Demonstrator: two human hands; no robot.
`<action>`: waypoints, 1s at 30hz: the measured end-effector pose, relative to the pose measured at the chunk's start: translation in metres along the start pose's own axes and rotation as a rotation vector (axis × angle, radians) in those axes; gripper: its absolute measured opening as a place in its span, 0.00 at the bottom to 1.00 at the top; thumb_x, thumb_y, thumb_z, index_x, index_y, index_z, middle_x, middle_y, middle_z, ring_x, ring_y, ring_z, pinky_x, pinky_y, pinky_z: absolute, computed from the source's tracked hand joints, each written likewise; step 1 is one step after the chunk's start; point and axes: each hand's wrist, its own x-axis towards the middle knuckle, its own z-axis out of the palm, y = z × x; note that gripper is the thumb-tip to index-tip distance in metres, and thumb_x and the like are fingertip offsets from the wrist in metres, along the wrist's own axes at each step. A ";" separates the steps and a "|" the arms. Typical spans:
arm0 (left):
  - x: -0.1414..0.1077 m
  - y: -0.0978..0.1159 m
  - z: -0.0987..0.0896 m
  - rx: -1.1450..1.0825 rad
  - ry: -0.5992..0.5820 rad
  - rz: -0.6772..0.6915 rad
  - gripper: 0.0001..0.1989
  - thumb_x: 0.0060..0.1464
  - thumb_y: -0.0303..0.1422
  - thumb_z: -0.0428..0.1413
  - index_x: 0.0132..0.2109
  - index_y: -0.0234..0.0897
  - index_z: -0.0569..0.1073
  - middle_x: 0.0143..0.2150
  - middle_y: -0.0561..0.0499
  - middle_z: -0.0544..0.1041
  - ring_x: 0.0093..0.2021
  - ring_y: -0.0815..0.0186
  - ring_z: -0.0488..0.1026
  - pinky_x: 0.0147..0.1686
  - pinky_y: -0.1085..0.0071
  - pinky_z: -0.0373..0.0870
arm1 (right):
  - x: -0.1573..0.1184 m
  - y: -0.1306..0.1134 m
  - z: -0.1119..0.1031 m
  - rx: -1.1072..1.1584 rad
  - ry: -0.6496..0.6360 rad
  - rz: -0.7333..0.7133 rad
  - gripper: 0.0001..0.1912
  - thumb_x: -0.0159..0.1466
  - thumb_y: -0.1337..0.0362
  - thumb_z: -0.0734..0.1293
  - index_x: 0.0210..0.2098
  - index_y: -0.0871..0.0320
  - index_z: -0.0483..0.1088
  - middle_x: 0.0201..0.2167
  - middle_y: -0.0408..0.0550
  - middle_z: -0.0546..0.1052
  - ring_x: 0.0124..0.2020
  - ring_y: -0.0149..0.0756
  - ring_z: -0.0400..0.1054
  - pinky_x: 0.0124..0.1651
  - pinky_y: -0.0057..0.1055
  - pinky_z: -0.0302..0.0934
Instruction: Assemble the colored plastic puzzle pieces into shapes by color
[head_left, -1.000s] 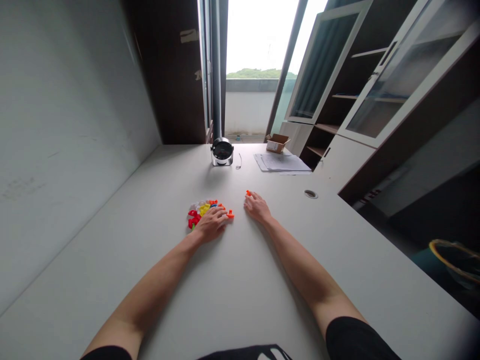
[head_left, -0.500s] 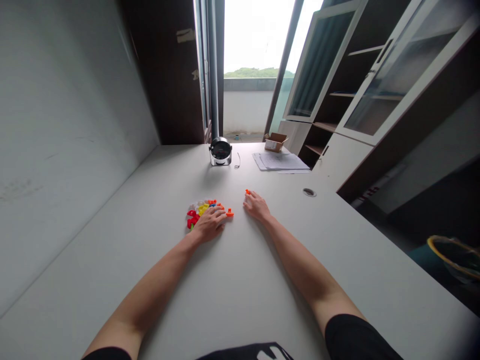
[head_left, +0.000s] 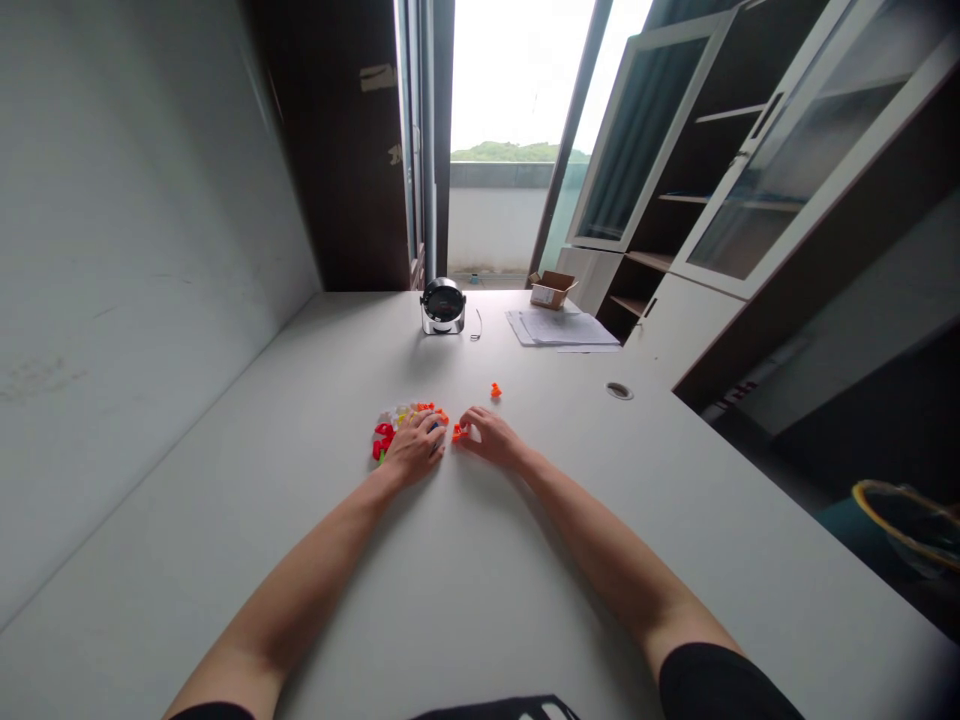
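Touching orange plastic piece point(head_left: 458, 432) with right hand point(head_left: 491, 438); piece's pointing direction unclear.

We can read no text here: the printed papers point(head_left: 559, 328) at the far right and the white label point(head_left: 541, 294) on the cardboard box point(head_left: 559, 285) beside them are too small to make out.

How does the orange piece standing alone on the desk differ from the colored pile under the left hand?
The lone orange piece is single, one colour and untouched; the pile is many pieces in red, yellow and orange, partly covered by the left hand. Both rest on the pale desk.
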 end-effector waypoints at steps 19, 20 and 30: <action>-0.001 -0.006 0.006 -0.032 -0.026 -0.029 0.14 0.62 0.36 0.51 0.53 0.44 0.72 0.62 0.46 0.70 0.65 0.50 0.60 0.68 0.46 0.50 | -0.004 0.047 -0.008 -0.342 0.214 0.536 0.07 0.67 0.61 0.66 0.42 0.54 0.73 0.40 0.52 0.74 0.44 0.43 0.64 0.48 0.36 0.57; -0.001 -0.006 0.006 -0.036 -0.026 -0.030 0.14 0.62 0.36 0.51 0.53 0.44 0.72 0.62 0.46 0.70 0.65 0.50 0.60 0.68 0.46 0.50 | -0.006 0.052 -0.010 -0.351 0.237 0.581 0.07 0.67 0.60 0.65 0.42 0.54 0.73 0.40 0.53 0.74 0.44 0.44 0.64 0.48 0.36 0.57; -0.002 -0.006 0.006 -0.062 -0.044 -0.044 0.16 0.62 0.36 0.51 0.55 0.42 0.73 0.63 0.45 0.69 0.66 0.50 0.59 0.67 0.47 0.50 | -0.012 0.082 -0.016 -0.283 0.372 0.718 0.16 0.66 0.69 0.60 0.49 0.53 0.75 0.43 0.51 0.74 0.46 0.42 0.65 0.49 0.34 0.56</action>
